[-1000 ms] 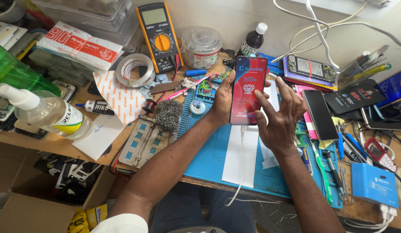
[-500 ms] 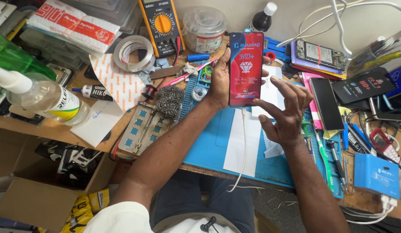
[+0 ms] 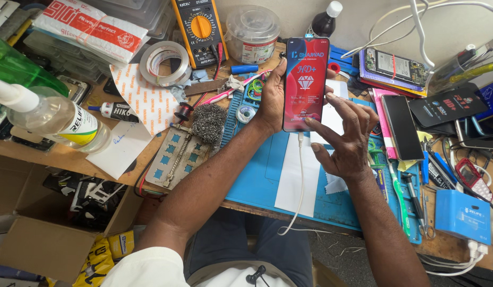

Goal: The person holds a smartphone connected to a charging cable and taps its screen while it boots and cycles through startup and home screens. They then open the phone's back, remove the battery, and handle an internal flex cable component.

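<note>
the phone (image 3: pixel 306 84) is held upright above the blue mat (image 3: pixel 257 170), gripped along its left edge by the left hand (image 3: pixel 271 95), fingers wrapped behind it, thumb at the side. its red screen is lit. the right hand (image 3: pixel 346 135) is spread loosely, holding nothing, w/ a fingertip set on the lower part of the glass. a white cable (image 3: pixel 299 180) is plugged into the bottom of the phone and is draped down over the white paper strip (image 3: pixel 297 175) and off the bench edge.

risks, as judged: the grip is one-sided, so the phone could be tipped or slipped out if the screen is pressed too hard. the hanging cable could be snagged by a knee or arm & the phone tugged downward, w/ strain put on the port. the bench is crowded: the steel wool pad (image 3: pixel 208 122), tape roll (image 3: pixel 164 62) and multimeter (image 3: pixel 199 29) lie near, so a dropped phone could be scratched or smaller bits knocked off. the spray bottle (image 3: pixel 55 119) is well apart to the left, so a spill seems less likely.
</note>
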